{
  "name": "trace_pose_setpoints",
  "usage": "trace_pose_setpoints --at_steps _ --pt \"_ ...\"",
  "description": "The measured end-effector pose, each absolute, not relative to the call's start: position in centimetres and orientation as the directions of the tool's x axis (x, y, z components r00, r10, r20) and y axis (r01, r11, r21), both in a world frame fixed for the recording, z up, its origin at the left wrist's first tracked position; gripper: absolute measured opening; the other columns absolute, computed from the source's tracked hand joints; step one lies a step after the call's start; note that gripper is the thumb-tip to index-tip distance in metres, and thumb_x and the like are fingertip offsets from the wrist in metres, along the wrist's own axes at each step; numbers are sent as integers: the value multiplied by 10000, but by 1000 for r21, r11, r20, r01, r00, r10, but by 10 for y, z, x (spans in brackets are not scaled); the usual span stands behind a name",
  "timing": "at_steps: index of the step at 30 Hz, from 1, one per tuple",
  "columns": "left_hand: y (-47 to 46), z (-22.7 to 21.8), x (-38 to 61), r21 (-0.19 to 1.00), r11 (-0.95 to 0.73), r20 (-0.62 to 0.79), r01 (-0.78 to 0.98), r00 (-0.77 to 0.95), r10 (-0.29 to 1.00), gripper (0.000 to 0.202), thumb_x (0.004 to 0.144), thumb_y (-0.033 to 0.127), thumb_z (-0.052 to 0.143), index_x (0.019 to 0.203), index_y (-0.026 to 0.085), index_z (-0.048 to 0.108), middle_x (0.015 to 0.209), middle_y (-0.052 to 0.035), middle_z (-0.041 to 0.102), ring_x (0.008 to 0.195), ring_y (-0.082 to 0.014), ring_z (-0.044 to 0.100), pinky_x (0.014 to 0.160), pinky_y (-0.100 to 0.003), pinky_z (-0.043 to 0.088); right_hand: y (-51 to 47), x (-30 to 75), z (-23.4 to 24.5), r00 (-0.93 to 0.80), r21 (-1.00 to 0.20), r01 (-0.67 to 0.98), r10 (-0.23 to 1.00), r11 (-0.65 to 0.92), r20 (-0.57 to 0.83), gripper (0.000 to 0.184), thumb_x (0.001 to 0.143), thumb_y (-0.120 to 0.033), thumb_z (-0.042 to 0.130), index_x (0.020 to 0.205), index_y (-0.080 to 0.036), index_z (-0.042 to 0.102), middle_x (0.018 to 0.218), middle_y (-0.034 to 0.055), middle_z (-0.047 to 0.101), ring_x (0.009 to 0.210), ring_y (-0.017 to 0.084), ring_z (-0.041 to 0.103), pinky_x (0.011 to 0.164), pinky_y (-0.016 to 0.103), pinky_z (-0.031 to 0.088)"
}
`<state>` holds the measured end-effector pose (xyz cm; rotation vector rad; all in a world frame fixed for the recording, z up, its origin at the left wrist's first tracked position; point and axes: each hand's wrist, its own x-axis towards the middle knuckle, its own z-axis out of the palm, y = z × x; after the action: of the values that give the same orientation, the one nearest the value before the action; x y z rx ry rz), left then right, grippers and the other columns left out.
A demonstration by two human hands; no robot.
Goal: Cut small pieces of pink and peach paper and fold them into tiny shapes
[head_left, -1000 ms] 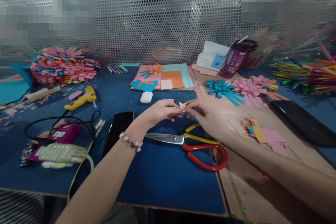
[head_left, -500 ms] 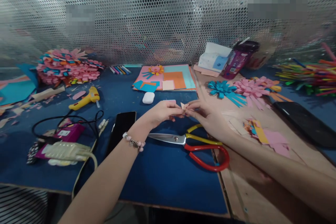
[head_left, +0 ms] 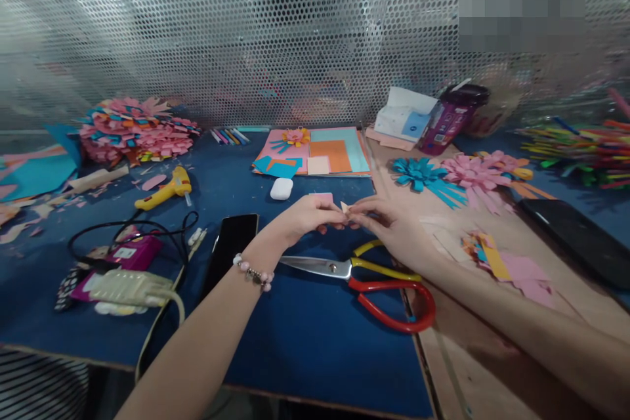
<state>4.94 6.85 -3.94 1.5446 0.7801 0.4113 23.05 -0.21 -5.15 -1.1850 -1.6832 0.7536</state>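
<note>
Both my hands meet above the blue table (head_left: 305,341), pinching a small piece of pale peach paper (head_left: 345,208) between their fingertips. My left hand (head_left: 308,216) has a bead bracelet on its wrist and holds the paper from the left. From the right, my right hand (head_left: 391,226) grips the same piece. Just below the hands lie large scissors (head_left: 364,275) with red and yellow handles, blades pointing left. A pink paper scrap (head_left: 323,197) lies behind the hands.
A black phone (head_left: 229,246) lies left of my left arm, a white earbud case (head_left: 281,188) behind it. Yellow glue gun (head_left: 165,189), cables and a power strip (head_left: 128,285) sit left. Coloured paper sheets (head_left: 335,151), paper flowers (head_left: 433,174), a tissue box (head_left: 406,121) and a perforated metal screen stand behind.
The camera view has shifted a little; my hands stay together on the small paper piece, which now shows less between the fingertips. Nothing else on the table has moved.
</note>
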Motion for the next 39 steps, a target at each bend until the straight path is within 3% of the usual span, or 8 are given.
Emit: trace_pose_setpoints --at_steps 4,14,25,39 --pt "67 -38 50 964 -36 -162 262 694 701 245 709 359 607 817 150 673 874 -80 625 718 -124 541 512 -217 345 -2 231 -54 -95 -886 359 956 293 278 184 854 -359 512 917 -211 600 918 40 625 743 153 614 690 320 509" --pt "61 -33 51 952 -41 -191 304 692 696 296 697 397 623 859 156 679 882 -70 621 741 -124 509 535 -216 344 -3 231 -47 -64 -907 373 980 197 187 209 833 -400 530 877 -202 581 790 18 620 734 153 578 667 288 471" --pt "57 -24 54 940 -57 -198 335 677 709 257 726 326 593 864 131 688 881 -95 635 716 -126 544 514 -221 345 -3 231 -45 -51 -902 388 981 191 186 231 819 -417 533 844 -196 594 776 30 623 709 154 572 654 292 468" --pt "55 -27 57 933 -109 -160 344 664 730 291 717 361 610 876 130 687 816 -88 641 683 -121 527 501 -222 347 -5 232 -48 -8 -860 470 975 200 223 245 832 -433 522 842 -203 609 843 31 654 756 166 596 693 306 464"
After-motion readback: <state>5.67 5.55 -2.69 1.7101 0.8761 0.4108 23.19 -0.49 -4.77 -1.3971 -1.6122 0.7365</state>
